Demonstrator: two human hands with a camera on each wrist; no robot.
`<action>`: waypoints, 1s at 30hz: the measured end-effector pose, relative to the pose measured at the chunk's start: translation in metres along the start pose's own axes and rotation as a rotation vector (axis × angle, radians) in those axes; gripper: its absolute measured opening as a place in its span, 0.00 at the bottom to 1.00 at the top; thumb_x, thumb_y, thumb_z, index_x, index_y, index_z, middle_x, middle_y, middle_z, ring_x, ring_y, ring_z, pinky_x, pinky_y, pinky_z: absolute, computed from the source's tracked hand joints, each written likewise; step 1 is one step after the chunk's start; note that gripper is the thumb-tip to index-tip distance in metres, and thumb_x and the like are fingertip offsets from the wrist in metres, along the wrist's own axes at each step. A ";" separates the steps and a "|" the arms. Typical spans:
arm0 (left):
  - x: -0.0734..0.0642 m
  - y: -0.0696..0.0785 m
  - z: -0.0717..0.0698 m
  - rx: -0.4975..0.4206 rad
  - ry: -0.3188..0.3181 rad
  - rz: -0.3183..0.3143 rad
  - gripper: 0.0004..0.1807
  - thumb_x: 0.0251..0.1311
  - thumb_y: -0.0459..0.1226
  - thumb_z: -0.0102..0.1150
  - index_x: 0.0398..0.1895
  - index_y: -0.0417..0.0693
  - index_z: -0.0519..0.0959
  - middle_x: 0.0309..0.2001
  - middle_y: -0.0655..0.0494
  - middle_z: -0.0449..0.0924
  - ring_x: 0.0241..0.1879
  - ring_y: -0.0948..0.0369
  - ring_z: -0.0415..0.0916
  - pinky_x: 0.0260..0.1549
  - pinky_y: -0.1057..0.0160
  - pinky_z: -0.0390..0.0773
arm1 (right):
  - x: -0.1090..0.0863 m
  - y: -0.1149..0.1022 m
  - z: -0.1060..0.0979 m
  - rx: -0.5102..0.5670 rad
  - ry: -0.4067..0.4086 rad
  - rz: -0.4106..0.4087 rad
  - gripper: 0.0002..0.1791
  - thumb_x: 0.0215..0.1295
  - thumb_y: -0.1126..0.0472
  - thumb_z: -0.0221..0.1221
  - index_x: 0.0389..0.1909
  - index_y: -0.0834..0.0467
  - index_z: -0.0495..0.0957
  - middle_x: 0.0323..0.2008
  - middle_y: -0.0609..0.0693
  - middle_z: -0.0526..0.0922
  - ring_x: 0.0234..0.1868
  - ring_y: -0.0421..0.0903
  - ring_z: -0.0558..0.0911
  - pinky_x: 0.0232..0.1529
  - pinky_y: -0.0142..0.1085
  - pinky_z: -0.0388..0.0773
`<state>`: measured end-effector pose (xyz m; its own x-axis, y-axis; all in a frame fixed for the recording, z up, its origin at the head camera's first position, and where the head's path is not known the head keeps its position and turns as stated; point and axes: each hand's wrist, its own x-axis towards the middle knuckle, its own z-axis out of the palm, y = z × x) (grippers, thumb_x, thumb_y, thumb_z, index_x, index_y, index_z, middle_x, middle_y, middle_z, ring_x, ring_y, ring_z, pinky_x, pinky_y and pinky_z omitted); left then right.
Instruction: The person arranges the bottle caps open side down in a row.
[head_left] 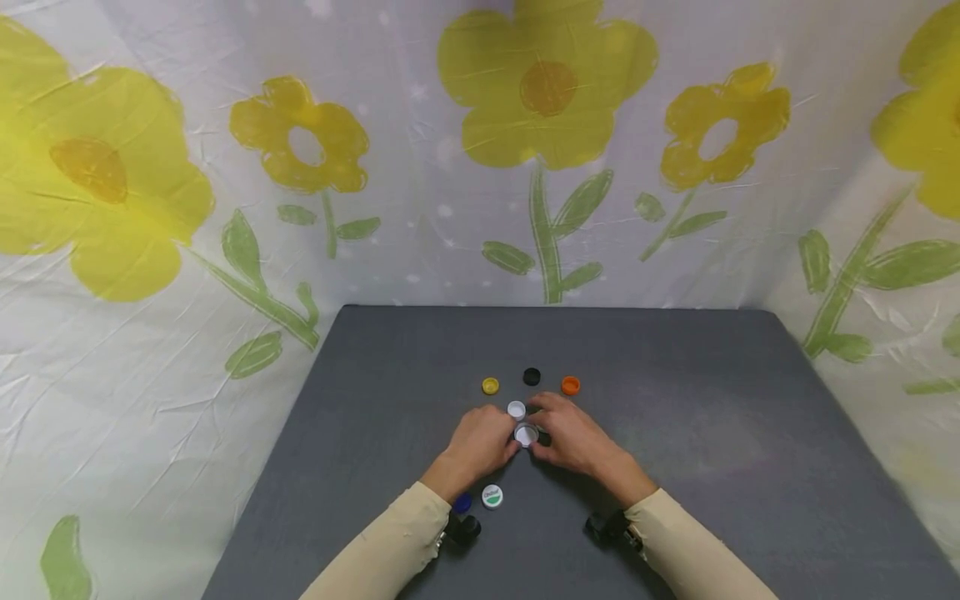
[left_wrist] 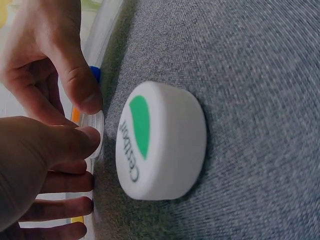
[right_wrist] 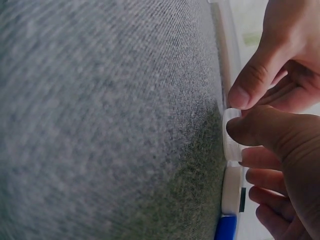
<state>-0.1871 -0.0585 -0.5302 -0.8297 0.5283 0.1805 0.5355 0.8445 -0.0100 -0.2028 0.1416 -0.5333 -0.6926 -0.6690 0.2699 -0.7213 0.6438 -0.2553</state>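
Both hands meet over a pale round cap [head_left: 527, 434], which stands hollow side up on the dark table. My left hand [head_left: 487, 437] pinches its left side between thumb and fingers. From the other side my right hand [head_left: 573, 433] pinches it, its thumb [right_wrist: 240, 127] against the ribbed wall. Both thumbs nearly meet on the cap [left_wrist: 96, 131] in the left wrist view. Just beyond it sits a smaller white cap [head_left: 517, 409], close to both index fingers. A blue cap [right_wrist: 226, 227] shows below the right hand's fingers in the right wrist view.
Farther back lie a yellow cap [head_left: 491, 386], a black cap [head_left: 532, 377] and an orange cap [head_left: 571, 385]. By the left forearm are a white cap with a green mark [head_left: 492, 497] and a dark blue cap [head_left: 462, 502]. Flowered curtains [head_left: 420, 233] surround the grey table [head_left: 675, 375].
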 end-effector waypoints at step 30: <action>-0.012 -0.010 -0.017 -0.110 0.031 0.022 0.11 0.58 0.52 0.70 0.34 0.58 0.87 0.28 0.63 0.84 0.29 0.62 0.80 0.27 0.58 0.78 | -0.006 -0.010 -0.012 0.099 0.050 0.014 0.20 0.57 0.54 0.70 0.50 0.57 0.85 0.60 0.54 0.79 0.64 0.51 0.76 0.61 0.48 0.75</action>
<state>-0.1805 -0.0748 -0.5155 -0.8132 0.5421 0.2115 0.5689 0.8171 0.0931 -0.1912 0.1431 -0.5212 -0.7035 -0.6390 0.3112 -0.7100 0.6114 -0.3494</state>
